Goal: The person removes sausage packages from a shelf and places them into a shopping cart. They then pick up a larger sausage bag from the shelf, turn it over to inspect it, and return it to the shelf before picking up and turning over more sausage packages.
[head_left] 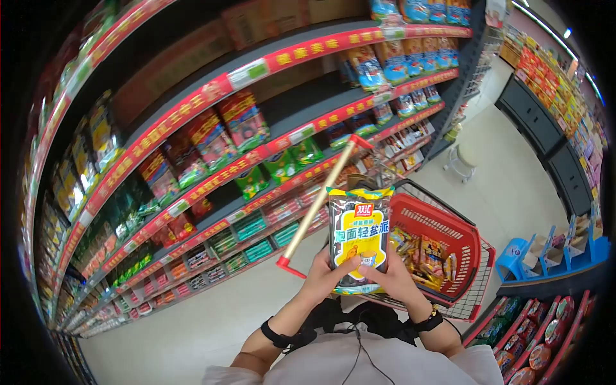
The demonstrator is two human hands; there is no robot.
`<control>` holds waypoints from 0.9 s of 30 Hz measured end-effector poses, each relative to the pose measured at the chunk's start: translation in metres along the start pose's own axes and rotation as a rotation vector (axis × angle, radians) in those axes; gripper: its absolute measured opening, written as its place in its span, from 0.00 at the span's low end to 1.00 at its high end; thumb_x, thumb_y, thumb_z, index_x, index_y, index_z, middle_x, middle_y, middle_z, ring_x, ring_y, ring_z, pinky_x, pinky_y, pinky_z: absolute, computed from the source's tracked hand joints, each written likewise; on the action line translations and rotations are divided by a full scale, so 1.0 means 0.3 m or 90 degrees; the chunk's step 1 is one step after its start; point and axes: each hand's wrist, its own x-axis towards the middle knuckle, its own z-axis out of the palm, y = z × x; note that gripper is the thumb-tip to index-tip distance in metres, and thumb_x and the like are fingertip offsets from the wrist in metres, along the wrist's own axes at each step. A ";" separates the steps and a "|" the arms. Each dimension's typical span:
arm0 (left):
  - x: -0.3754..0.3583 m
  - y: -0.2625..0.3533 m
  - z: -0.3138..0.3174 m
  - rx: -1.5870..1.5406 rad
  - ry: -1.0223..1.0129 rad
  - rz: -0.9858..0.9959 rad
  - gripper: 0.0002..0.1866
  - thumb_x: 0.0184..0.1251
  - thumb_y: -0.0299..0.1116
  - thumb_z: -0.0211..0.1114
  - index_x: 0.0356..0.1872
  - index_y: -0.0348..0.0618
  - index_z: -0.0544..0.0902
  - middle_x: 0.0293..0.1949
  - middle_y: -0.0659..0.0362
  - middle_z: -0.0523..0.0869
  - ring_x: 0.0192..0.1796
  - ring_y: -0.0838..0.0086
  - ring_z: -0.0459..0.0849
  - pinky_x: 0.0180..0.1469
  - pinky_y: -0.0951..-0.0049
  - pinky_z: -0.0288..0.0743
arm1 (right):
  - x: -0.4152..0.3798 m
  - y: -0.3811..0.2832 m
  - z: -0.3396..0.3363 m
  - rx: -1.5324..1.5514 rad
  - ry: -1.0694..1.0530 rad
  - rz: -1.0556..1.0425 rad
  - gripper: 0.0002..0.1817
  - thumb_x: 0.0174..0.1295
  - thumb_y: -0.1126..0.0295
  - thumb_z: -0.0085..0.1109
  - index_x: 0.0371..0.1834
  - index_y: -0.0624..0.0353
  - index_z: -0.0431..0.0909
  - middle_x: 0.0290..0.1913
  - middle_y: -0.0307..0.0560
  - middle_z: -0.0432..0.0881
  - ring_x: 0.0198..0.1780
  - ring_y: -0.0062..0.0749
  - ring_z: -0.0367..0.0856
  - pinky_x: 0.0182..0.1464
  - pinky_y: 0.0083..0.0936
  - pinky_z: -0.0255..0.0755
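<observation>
Upright in front of my chest is a snack packet (359, 224) in black and yellow, with green-and-yellow edges and a red logo near its top. My left hand (326, 274) grips its lower left side. On the lower right side, my right hand (394, 280) holds it too, and both thumbs lie across the front near the bottom. The fingers behind the packet are hidden, and its contents cannot be made out. Just beyond it stands a shopping cart with a red basket (463, 240), in which several snack packages (431, 255) lie. The cart's pale handle bar (321, 199) with red ends slants past the packet's left.
A long shelf unit (276, 58) with red label strips curves along the left, holding bagged goods and rows of small packs. At right are a blue display stand (513, 260), a rack of packaged goods (532, 333) and dark display cases (539, 115). A round white stool (463, 157) stands on the floor.
</observation>
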 end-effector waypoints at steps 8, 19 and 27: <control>-0.148 0.202 -0.145 0.480 -0.009 0.355 0.16 0.58 0.29 0.63 0.46 0.33 0.76 0.51 0.54 0.71 0.54 0.72 0.71 0.49 0.77 0.70 | 0.065 0.005 0.193 0.125 0.118 -0.069 0.28 0.66 0.66 0.47 0.67 0.63 0.52 0.52 0.47 0.74 0.44 0.21 0.76 0.38 0.14 0.72; -0.274 0.283 -0.247 0.277 0.137 0.519 0.15 0.50 0.31 0.69 0.41 0.38 0.83 0.39 0.58 0.78 0.34 0.80 0.71 0.31 0.82 0.64 | 0.040 -0.126 0.188 0.263 -0.228 0.277 0.29 0.62 0.59 0.53 0.60 0.72 0.64 0.51 0.52 0.77 0.44 0.27 0.80 0.43 0.18 0.75; -0.330 0.250 -0.265 0.219 0.222 0.530 0.15 0.52 0.31 0.68 0.41 0.33 0.82 0.38 0.57 0.79 0.34 0.79 0.71 0.32 0.82 0.63 | 0.085 -0.115 0.219 0.200 -0.296 0.303 0.27 0.63 0.60 0.52 0.58 0.72 0.66 0.48 0.50 0.79 0.41 0.23 0.80 0.42 0.15 0.75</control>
